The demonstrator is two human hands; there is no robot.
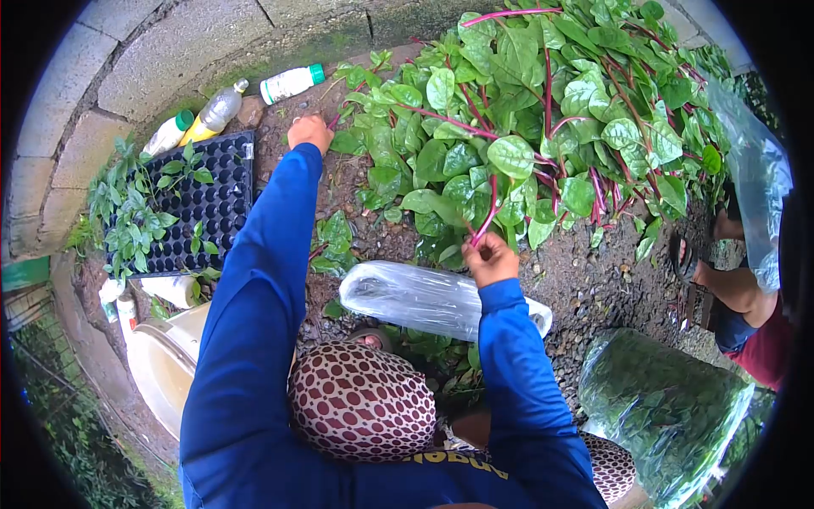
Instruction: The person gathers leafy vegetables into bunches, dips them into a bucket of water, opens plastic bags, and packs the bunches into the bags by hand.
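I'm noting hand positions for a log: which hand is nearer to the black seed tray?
Left. The left hand is just off the tray's upper right corner; the right hand is much farther to the right, holding a leafy stem.

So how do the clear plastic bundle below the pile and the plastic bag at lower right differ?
The plastic bundle is slim; the plastic bag bulges. The bundle looks unfilled; the bag is packed with green leaves. Both are see-through and shiny.
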